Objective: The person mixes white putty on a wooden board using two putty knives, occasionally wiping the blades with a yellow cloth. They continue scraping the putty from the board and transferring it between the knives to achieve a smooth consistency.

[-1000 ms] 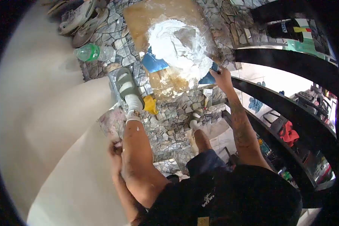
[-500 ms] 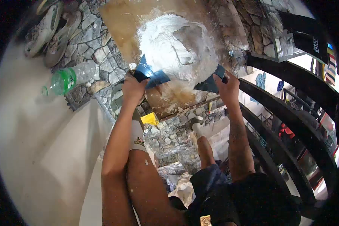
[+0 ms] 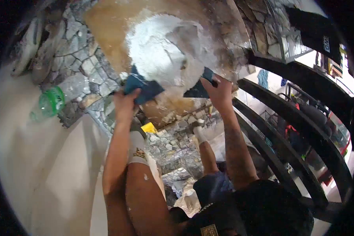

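Observation:
A mound of white powder (image 3: 153, 47), partly wet and grey on its right side, lies on a brown board (image 3: 106, 29). My left hand (image 3: 125, 104) is closed around a flat blue scraper (image 3: 144, 87), whose blade reaches the near left edge of the mound. On the near right edge, my right hand (image 3: 220, 92) grips a second blue scraper (image 3: 196, 90), darker in the shadow. Both blades stand apart from each other, with powder and smeared board between them. Thumbs lie over the top of the scrapers; most other fingers are hidden.
A clear plastic bottle with a green label (image 3: 53, 100) lies at left, near shoes (image 3: 29, 51). A yellow piece (image 3: 149, 128) is by my foot on the stone-patterned floor (image 3: 171, 143). Dark curved railing bars (image 3: 287, 104) run along the right; a pale wall (image 3: 47, 165) stands left.
The whole scene has shifted left in view as my head turned. My left hand and its scraper have drawn back slightly from the mound; both hands keep hold of their scrapers.

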The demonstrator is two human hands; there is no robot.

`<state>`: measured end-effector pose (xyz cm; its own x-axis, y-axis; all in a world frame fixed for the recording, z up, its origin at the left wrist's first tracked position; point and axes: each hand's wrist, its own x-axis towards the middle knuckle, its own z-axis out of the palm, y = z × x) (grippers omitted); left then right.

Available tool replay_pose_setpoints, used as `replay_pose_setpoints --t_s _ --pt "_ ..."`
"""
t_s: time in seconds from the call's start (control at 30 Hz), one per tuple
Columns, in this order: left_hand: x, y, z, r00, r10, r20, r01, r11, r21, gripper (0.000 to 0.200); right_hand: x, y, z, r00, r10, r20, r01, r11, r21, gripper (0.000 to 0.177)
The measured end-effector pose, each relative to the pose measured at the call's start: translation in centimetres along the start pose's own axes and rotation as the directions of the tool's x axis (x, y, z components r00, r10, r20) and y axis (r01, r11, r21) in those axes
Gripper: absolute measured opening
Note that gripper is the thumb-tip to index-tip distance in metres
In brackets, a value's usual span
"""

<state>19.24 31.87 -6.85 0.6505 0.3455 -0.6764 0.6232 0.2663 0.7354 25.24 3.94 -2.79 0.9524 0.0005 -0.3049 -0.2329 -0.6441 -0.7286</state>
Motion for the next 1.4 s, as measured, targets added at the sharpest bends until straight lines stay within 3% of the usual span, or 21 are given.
replay_pose_setpoints --t_s 0.03,0.13,0.2,0.23,0.3,0.37,0.43,0.53,0.6,0.7,0.8,0.93,0.97,1.07,1.17,1.27,1.3,1.4 --pt "-0.5 0.6 -0.2 0.999 -0.014 -0.033 0.014 1.0 0.0 0.018 -0.4 -0.4 -0.4 0.999 0.05 0.016 -0.05 0.998 -0.03 0.025" --pt "-3.6 4.0 -0.7 0.977 0.214 0.002 -0.203 0.923 0.326 0.019 -1.0 -0.6 -0.5 0.992 0.122 0.019 -0.121 0.992 -0.021 0.031" --pt "-4.6 5.2 1.3 0.895 0.431 0.116 -0.438 0.795 0.42 0.017 -1.5 -1.2 -0.2 0.983 0.183 0.008 -0.183 0.983 0.003 0.031" --pt "-5.3 5.6 2.7 0.834 0.52 0.186 -0.542 0.707 0.453 0.016 -1.7 -0.9 0.2 0.993 0.113 -0.02 -0.113 0.994 0.007 0.03" --pt "-6.4 7.6 6.0 0.853 0.447 0.268 -0.513 0.627 0.587 0.014 -2.2 -0.2 1.1 0.996 -0.018 -0.084 0.018 1.0 -0.001 0.029" --pt "-6.8 8.4 8.8 0.833 0.441 0.335 -0.536 0.49 0.688 0.015 -2.5 -2.3 1.0 0.994 0.079 -0.072 -0.073 0.995 0.073 0.026" --pt "-7.4 8.8 10.2 0.819 0.41 0.402 -0.564 0.441 0.699 0.015 -2.4 -4.5 0.6 0.984 0.166 -0.062 -0.165 0.986 0.033 0.023" --pt "-7.8 9.0 11.4 0.8 0.41 0.439 -0.592 0.418 0.689 0.014 -2.0 -4.0 1.4 0.982 -0.028 -0.185 0.019 0.999 -0.048 0.022" --pt "-7.0 7.9 11.6 0.745 0.478 0.466 -0.653 0.374 0.659 0.014 -2.0 -4.2 1.6 0.992 0.011 -0.123 -0.013 1.0 -0.017 0.024" --pt "-6.0 6.8 12.0 0.803 0.373 0.464 -0.588 0.373 0.718 0.016 -2.0 -5.1 2.1 0.999 -0.005 -0.04 0.002 0.998 -0.067 0.024" --pt "-4.4 5.6 11.5 0.805 0.449 0.388 -0.567 0.389 0.726 0.018 -2.1 -4.9 1.3 0.996 -0.026 -0.08 0.013 0.988 -0.151 0.024" --pt "-4.1 5.9 10.5 0.822 0.472 0.32 -0.539 0.46 0.706 0.021 -1.9 -3.3 -1.7 0.986 0.097 -0.138 -0.111 0.989 -0.098 0.025" --pt "-4.0 6.1 10.4 0.832 0.46 0.309 -0.529 0.492 0.692 0.021 -2.0 -2.7 -2.2 0.988 -0.009 -0.155 -0.019 0.984 -0.177 0.027" --pt "-3.9 6.4 10.5 0.824 0.475 0.307 -0.537 0.484 0.691 0.021 -1.7 -2.8 -2.9 0.992 -0.069 -0.105 0.044 0.974 -0.223 0.024" --pt "-4.1 6.3 10.4 0.821 0.469 0.325 -0.544 0.472 0.694 0.021 -1.9 -4.4 -2.3 0.989 -0.144 0.015 0.144 0.976 -0.161 0.022" --pt "-4.6 5.8 10.7 0.831 0.449 0.328 -0.543 0.529 0.652 0.019 -2.1 -5.1 0.3 0.961 -0.275 -0.005 0.272 0.955 -0.114 0.02" --pt "-4.7 5.5 10.7 0.836 0.444 0.323 -0.539 0.555 0.634 0.018 -1.3 -4.3 1.4 0.951 -0.307 0.038 0.309 0.934 -0.178 0.022" --pt "-5.2 5.2 10.6 0.833 0.484 0.266 -0.538 0.604 0.588 0.016 0.0 -0.8 2.7 0.984 -0.179 -0.014 0.169 0.95 -0.261 0.021"
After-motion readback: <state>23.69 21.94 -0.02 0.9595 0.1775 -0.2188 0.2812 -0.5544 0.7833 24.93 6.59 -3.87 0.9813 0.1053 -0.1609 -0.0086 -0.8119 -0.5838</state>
